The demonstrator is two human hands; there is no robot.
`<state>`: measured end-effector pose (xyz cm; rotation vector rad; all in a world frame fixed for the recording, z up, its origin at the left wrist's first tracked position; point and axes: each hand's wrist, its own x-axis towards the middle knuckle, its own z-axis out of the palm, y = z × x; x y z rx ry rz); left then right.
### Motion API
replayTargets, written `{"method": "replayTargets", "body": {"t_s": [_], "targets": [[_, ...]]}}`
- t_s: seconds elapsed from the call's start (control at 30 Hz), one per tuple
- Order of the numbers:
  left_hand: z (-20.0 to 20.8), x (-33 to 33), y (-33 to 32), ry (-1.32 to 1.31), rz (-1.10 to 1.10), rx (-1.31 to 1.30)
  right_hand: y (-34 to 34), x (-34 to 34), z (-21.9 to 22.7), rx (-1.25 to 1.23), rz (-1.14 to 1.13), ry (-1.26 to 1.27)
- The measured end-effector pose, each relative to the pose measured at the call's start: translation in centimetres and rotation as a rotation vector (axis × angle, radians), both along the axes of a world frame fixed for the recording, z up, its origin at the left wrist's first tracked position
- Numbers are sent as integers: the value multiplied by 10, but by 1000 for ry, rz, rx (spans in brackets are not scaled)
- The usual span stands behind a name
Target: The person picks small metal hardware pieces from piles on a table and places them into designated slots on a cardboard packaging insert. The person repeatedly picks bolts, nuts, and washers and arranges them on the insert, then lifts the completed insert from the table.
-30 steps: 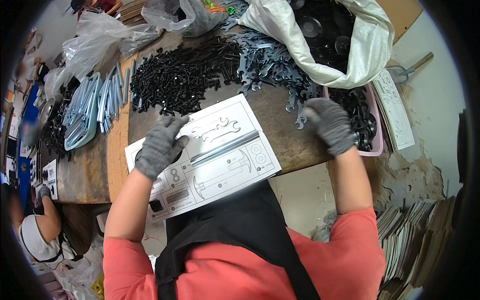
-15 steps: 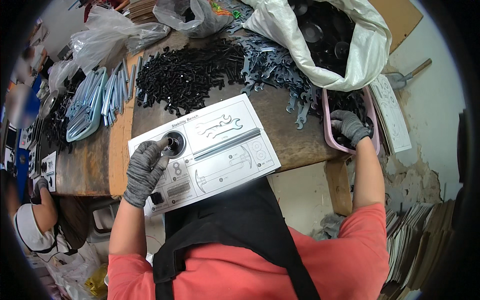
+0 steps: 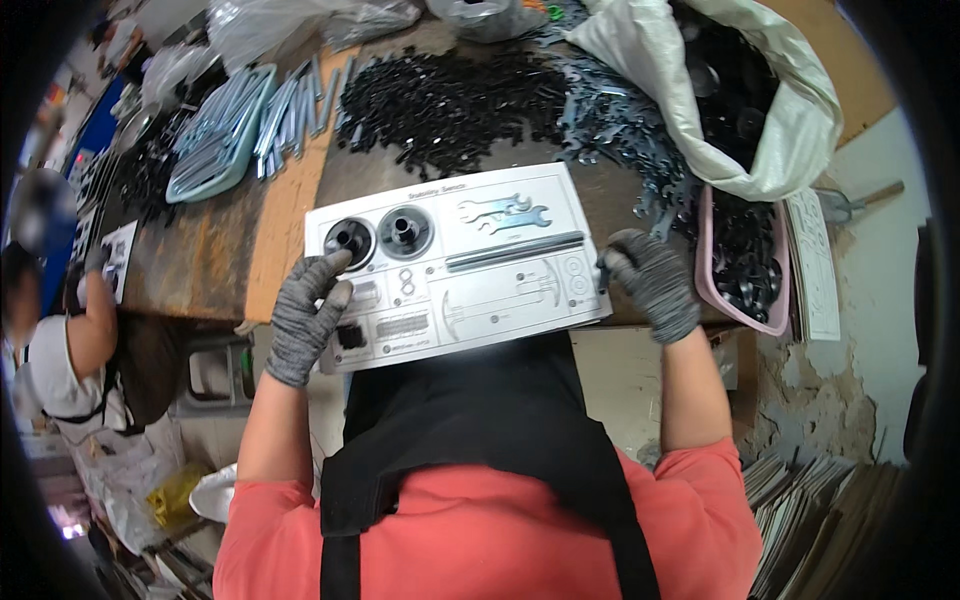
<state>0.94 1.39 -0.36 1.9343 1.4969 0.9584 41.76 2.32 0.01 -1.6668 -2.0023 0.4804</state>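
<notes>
On a white printed card (image 3: 420,345) lie two round black discs (image 3: 407,234) with raised hubs, two silver open-end wrenches (image 3: 512,214), silver rods (image 3: 515,252) and a small black block (image 3: 351,336). My left hand (image 3: 308,318), in a grey knit glove, is at the card's left edge. Its thumb and forefinger are apart, with the forefinger by the left disc. At the opposite edge, the gloved fingers of my right hand (image 3: 655,285) are bent around a small black part (image 3: 603,276), mostly hidden by them.
Behind the card are heaps of black parts (image 3: 450,110) and wrenches (image 3: 635,130). A pink basket (image 3: 706,260) of black parts and a white sack (image 3: 800,150) stand right. Left are a blue tray (image 3: 235,175) of silver tubes and another person (image 3: 85,350).
My right hand has come out of the pink basket to the card's right edge. My left hand has let go of a disc's hub, and two discs now show. The view has shifted.
</notes>
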Motion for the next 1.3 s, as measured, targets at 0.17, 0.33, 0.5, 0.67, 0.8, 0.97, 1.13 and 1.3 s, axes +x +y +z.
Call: {"method": "replayTargets", "body": {"t_s": [0.17,0.33,0.5,0.67,0.8,0.97,1.13,1.3], "targets": [[-2,-21,-10,-3,70,-10,-13,-59,-53,157,-164,86],[-10,-42,-21,-42,150,59,-33,-53,-52,-76,-186,93],[-19,-44,-22,-109,170,-32,-18,-48,-36,-96,140,-243],[-17,-43,-21,-35,145,-1,-13,-57,-38,-19,99,-225],[-26,-51,-21,-101,191,-71,-13,-58,-39,-34,94,-228],[-29,-48,-18,-97,158,-41,-13,-60,-29,-117,63,-161],[-53,-60,-9,-221,215,-81,14,-40,1,6,31,178],[-46,-49,-4,-282,266,-117,113,-25,3,29,22,-133]]}}
